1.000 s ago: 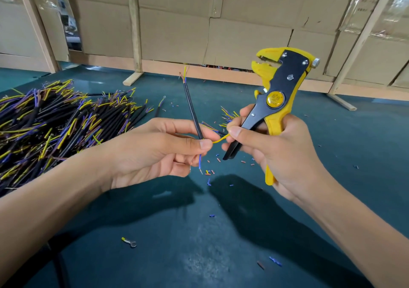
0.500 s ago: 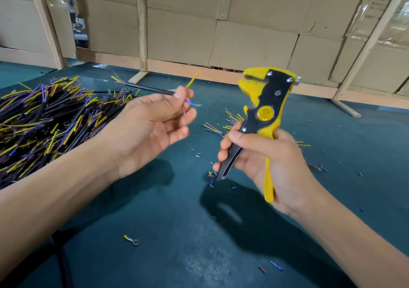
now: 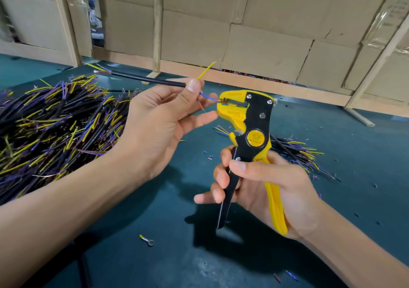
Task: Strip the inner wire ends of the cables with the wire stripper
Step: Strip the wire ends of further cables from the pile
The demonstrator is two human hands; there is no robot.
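My left hand (image 3: 159,121) pinches a black cable (image 3: 146,80) between thumb and forefinger, lying nearly level and pointing left. Its yellow inner wire sticks up to the right, a thin red one hangs down, and the blue inner wire (image 3: 208,96) reaches right into the jaws of the yellow and black wire stripper (image 3: 250,137). My right hand (image 3: 270,185) grips the stripper's two handles, jaws up and turned left; the handles stand apart.
A large heap of black cables (image 3: 51,128) with yellow and blue ends lies at the left on the dark green table (image 3: 155,254). A smaller bundle (image 3: 296,152) lies behind the stripper. Insulation scraps and a ring terminal (image 3: 147,240) dot the table. Cardboard wall behind.
The left hand turned the cable from upright to nearly level. The right hand moved the stripper left to it, and the blue wire's tip now sits in the jaws.
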